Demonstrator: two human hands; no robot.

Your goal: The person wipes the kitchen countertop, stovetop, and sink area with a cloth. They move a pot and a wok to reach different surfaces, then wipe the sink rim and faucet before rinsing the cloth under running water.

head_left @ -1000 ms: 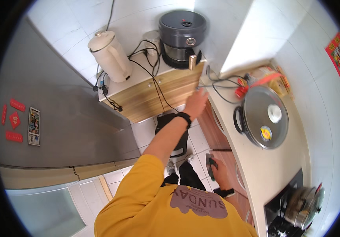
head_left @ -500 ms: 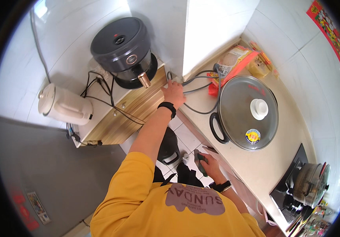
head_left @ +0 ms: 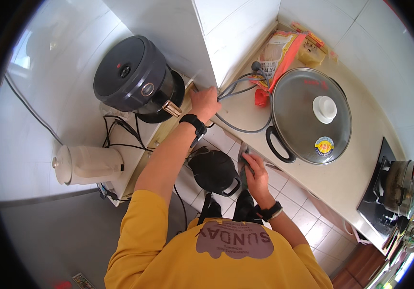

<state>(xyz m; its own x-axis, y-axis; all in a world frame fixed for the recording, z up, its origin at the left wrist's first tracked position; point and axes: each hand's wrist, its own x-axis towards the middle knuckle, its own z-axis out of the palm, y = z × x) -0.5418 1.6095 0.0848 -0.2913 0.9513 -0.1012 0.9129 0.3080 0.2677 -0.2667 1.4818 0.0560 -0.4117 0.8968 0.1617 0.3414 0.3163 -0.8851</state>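
My left grip (head_left: 204,103) meets the worktop (head_left: 337,176) corner, can't tell what it's holding; beside it, grey cable (head_left: 252,132), likely light, bendy, pinchable mid-loop; right grip (head_left: 257,177) wraps a stiff-looking grey-green tool (head_left: 242,157)

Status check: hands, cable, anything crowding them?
Left hand by the grey cable, contact unclear. Right hand holding a partly hidden grey item. Lidded pan beside the cable.

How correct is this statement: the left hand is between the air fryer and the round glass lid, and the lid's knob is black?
Only the colour is wrong: the knob on the round glass lid is white, as the head view shows. The left hand is indeed between the lid and the air fryer.
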